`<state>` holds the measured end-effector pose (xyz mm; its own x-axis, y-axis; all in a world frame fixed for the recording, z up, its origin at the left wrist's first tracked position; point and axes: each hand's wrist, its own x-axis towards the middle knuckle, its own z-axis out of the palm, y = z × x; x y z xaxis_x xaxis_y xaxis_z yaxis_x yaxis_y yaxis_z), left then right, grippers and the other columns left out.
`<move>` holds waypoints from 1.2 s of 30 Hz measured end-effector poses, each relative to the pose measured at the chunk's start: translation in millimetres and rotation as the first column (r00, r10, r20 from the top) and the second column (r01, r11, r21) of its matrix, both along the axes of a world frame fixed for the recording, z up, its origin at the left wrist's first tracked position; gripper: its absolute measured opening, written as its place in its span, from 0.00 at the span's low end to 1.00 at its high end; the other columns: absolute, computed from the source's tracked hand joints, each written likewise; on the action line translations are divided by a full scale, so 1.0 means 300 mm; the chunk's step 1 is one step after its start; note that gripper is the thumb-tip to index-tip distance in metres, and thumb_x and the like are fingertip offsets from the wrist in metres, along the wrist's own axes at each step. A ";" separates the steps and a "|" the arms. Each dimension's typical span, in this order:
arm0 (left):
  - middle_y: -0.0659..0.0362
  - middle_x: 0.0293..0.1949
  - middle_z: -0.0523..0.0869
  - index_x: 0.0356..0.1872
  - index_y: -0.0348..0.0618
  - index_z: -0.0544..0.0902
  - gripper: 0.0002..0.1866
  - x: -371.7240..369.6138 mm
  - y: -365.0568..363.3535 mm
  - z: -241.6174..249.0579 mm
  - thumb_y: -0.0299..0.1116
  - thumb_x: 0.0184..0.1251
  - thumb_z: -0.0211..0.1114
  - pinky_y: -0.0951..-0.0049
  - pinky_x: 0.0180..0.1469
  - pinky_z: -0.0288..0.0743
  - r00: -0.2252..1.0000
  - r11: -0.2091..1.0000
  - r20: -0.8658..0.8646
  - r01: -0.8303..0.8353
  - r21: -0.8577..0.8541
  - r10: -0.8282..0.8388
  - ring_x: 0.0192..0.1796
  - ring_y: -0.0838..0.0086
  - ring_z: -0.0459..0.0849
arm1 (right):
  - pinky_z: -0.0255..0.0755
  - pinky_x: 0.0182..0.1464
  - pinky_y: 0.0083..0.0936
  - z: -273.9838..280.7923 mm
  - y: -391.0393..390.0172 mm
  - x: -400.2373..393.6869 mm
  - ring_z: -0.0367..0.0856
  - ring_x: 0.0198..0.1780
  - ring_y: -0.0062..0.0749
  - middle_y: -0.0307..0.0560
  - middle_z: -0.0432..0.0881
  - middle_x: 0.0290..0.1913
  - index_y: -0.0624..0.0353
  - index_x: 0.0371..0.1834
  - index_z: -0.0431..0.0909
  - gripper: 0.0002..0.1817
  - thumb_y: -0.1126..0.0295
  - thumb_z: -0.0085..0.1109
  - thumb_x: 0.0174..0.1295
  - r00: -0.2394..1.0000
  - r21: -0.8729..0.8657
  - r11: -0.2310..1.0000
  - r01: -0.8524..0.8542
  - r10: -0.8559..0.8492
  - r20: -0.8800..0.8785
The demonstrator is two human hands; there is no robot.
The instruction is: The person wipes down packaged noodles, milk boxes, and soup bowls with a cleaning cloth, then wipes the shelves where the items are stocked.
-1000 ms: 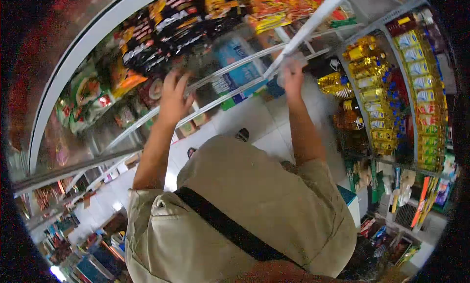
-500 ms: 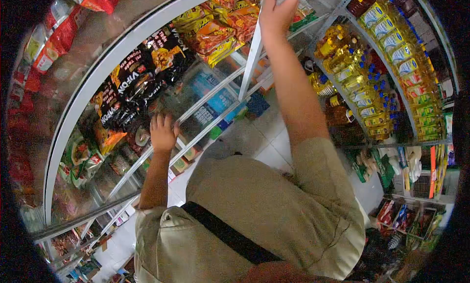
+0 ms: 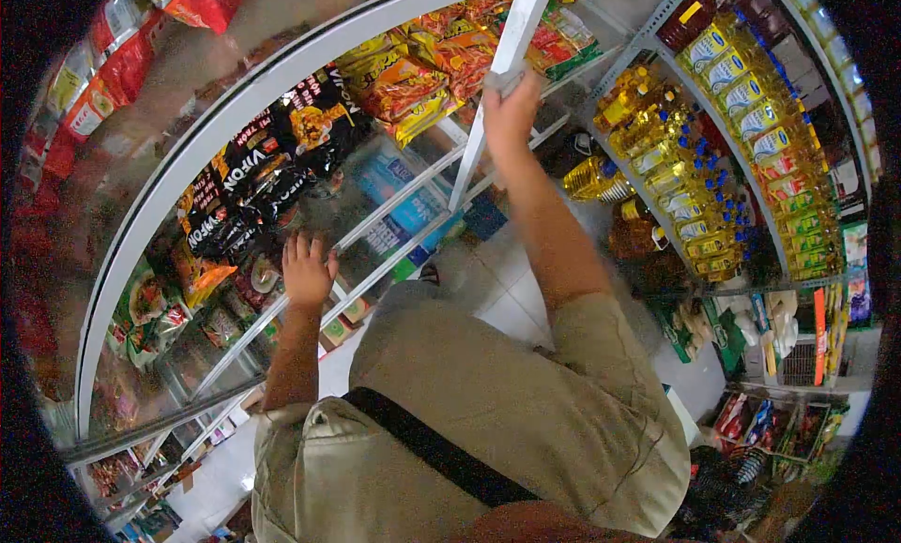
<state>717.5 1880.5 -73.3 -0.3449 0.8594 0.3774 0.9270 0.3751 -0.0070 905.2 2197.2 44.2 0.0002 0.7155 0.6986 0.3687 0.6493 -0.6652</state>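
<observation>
My right hand is closed around a small grey cloth, pressed against the white metal post of a glass display case. Its fingers wrap the side of the post, partly hidden from view. My left hand lies open, fingers stretched out, on the case's glass near the white lower rail. Behind the glass are black VIFON noodle packs and yellow-orange noodle packs. Blue packages sit lower in the case, between my two hands.
Metal shelves with several rows of yellow oil bottles stand at the right. Red packets show at the upper left. Gloves and brushes hang at the right, above a divided tray. Pale floor tiles lie below.
My right hand has slid down along the white post with the grey cloth. My left hand stays on the glass, nearly in the same place. The view has shifted slightly.
</observation>
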 end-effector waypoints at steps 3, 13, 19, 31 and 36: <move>0.45 0.49 0.72 0.46 0.39 0.73 0.21 -0.002 0.002 0.008 0.43 0.55 0.56 0.55 0.57 0.61 1.000 1.000 0.021 0.012 0.010 -0.012 0.56 0.51 0.67 | 0.60 0.52 0.42 0.203 -0.004 0.003 0.66 0.48 0.54 0.62 0.67 0.46 0.69 0.54 0.59 0.32 0.66 0.62 0.48 0.997 0.226 0.972 0.069 -0.074 0.013; 0.50 0.48 0.74 0.44 0.42 0.75 0.20 -0.016 -0.020 -0.013 0.43 0.52 0.57 0.57 0.56 0.63 0.999 1.000 0.037 -0.018 0.016 0.017 0.56 0.55 0.69 | 0.64 0.48 0.43 0.580 0.041 0.068 0.68 0.46 0.55 0.59 0.68 0.46 0.50 0.48 0.73 0.22 0.67 0.61 0.46 0.855 0.733 0.680 0.031 -0.398 0.332; 0.51 0.49 0.74 0.43 0.44 0.75 0.20 -0.015 -0.029 -0.008 0.45 0.53 0.58 0.58 0.56 0.64 0.999 0.987 0.042 0.009 0.163 -0.016 0.55 0.56 0.70 | 0.70 0.37 0.41 0.168 0.013 0.115 0.72 0.38 0.50 0.55 0.72 0.36 0.44 0.42 0.77 0.16 0.63 0.61 0.46 0.771 0.505 0.853 -0.134 -0.231 0.594; 0.52 0.51 0.74 0.43 0.43 0.76 0.19 -0.014 -0.034 -0.004 0.42 0.51 0.58 0.58 0.56 0.63 0.996 0.992 0.093 -0.017 0.121 0.006 0.56 0.56 0.70 | 0.66 0.43 0.41 0.421 0.043 0.118 0.71 0.41 0.53 0.59 0.73 0.39 0.46 0.41 0.78 0.13 0.61 0.57 0.52 0.833 0.482 0.876 0.003 -0.270 0.484; 0.52 0.52 0.74 0.43 0.43 0.76 0.20 -0.028 -0.038 -0.037 0.43 0.50 0.59 0.58 0.56 0.63 0.992 0.989 0.127 -0.029 0.145 0.010 0.56 0.57 0.69 | 0.64 0.47 0.36 0.022 -0.035 0.128 0.70 0.43 0.47 0.59 0.70 0.42 0.56 0.48 0.75 0.18 0.66 0.58 0.53 0.851 0.260 0.952 -0.160 0.000 0.525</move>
<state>709.1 1869.2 -84.3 -0.4135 0.7910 0.4508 0.9096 0.3813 0.1653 943.7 2186.8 50.9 -0.4634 0.4677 0.7526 0.5421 0.8215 -0.1767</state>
